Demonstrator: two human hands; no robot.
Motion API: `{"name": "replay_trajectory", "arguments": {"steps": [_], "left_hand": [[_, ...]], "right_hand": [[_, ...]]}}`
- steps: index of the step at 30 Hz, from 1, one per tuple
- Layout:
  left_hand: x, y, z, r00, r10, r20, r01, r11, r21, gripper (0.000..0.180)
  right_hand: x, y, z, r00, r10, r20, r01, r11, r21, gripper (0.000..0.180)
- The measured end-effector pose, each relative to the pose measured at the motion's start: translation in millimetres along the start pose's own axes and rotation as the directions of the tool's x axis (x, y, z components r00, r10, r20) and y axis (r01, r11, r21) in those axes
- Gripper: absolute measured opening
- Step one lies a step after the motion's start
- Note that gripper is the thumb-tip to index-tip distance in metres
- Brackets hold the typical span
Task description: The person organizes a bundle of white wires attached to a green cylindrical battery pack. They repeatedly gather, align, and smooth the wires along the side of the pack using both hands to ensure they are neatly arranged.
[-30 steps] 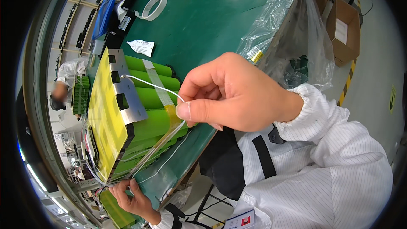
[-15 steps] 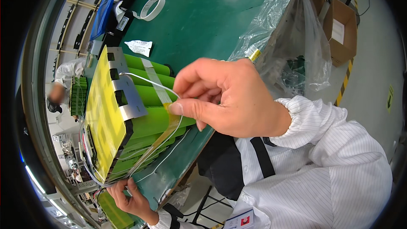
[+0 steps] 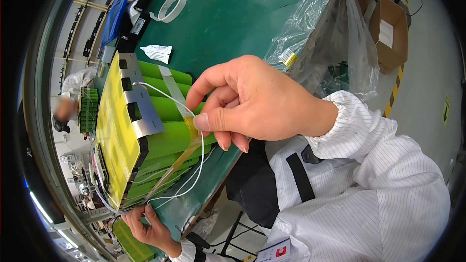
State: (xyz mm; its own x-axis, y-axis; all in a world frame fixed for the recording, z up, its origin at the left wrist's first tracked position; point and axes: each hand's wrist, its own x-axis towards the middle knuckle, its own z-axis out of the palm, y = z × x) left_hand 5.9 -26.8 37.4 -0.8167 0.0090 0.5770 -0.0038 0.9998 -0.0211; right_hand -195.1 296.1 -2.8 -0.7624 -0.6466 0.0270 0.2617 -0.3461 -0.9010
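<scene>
Since a moment ago the right hand (image 3: 257, 102) has moved a little right and toward the table's near edge, drawing the tape strip (image 3: 187, 140) tighter over the green cells; the left hand (image 3: 145, 225) has stayed at the pack's lower corner.

One battery pack (image 3: 145, 136) lies on the green table (image 3: 233, 14), with about five green cylinders showing along its side, one yellow sheet (image 3: 111, 136) over its end and one metal plate (image 3: 141, 106) on that sheet. Two thin white wires (image 3: 194, 174) loop from the pack down past the thumb.

At the far left another person (image 3: 68, 104) in white works on a second green pack. The left hand is curled under the pack's lower corner, fingers bent against the wires there; whether it pinches them I cannot tell. The pack lies just left of the right fingertips. The right hand pinches the tape strip between thumb and forefinger, the other fingers loosely bent beneath, with a wire running across under the thumb.

Beyond the knuckles lie one small white tube (image 3: 158, 52) and one tape roll (image 3: 170, 7). Right of the wrist hangs one clear plastic bag (image 3: 330, 43), and past it stands one cardboard box (image 3: 388, 31) on the floor.
</scene>
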Motion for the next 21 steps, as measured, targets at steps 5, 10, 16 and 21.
{"name": "replay_trajectory", "arguments": {"steps": [5,10,16,21], "left_hand": [[-0.9,0.0,0.2,1.0,0.005,-0.002,-0.005,1.0,0.027,0.021],[0.9,1.1,2.8,0.999,0.018,-0.046,-0.017,1.0,0.003,0.013],[1.6,1.7,4.7,0.998,0.026,-0.064,-0.025,1.0,0.015,0.015],[0.3,2.0,5.8,0.998,0.005,-0.063,-0.004,1.0,0.014,0.017]], "right_hand": [[-3.0,-9.5,2.6,0.999,0.032,-0.012,-0.033,0.997,-0.074,0.022],[1.2,-5.1,1.1,0.999,0.022,-0.036,-0.026,0.994,-0.109,0.018],[8.5,5.6,-0.5,0.999,-0.039,-0.003,0.039,0.997,-0.067,0.017],[10.4,7.2,0.9,0.999,-0.025,0.021,0.026,0.998,-0.054,0.02]]}}
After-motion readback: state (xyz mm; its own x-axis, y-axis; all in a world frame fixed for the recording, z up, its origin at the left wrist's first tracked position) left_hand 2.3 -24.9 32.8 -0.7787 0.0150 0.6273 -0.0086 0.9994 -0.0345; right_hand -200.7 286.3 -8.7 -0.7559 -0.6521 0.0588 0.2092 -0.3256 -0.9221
